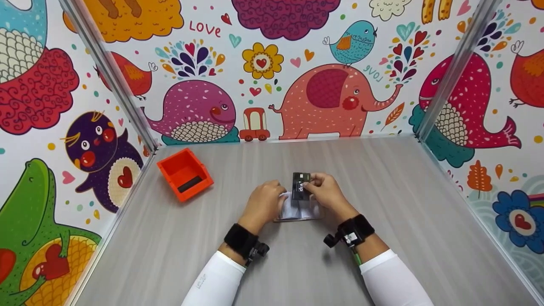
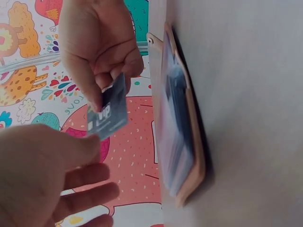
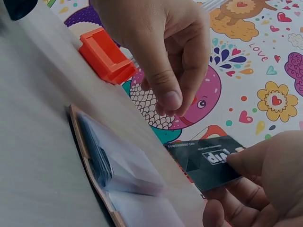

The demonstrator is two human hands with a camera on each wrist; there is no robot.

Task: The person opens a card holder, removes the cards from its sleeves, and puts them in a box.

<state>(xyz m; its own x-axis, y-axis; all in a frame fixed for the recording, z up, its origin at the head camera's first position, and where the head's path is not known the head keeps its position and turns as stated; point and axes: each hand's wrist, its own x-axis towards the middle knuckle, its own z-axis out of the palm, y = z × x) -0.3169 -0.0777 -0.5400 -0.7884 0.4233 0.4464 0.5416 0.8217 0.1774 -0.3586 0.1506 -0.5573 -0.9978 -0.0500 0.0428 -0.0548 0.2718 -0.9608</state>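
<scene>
My right hand (image 1: 328, 193) pinches a dark card marked VIP (image 1: 300, 193) between thumb and fingers. In the right wrist view the card (image 3: 201, 165) is tilted above the tabletop, its lettering facing up. Below it lies an open card holder (image 1: 293, 212) with a tan cover and clear plastic sleeves, seen edge-on in the left wrist view. My left hand (image 1: 266, 199) is over the holder's left side. Its thumb and fingers are bent loosely with nothing between them in the right wrist view, and in the left wrist view the thumb overlaps the card's corner.
An orange open box (image 1: 185, 174) with a black strip (image 1: 190, 184) inside stands at the back left of the grey wood-grain table (image 1: 238, 161). Walls printed with cartoon animals (image 1: 331, 102) close off the back and both sides, joined by metal corner posts.
</scene>
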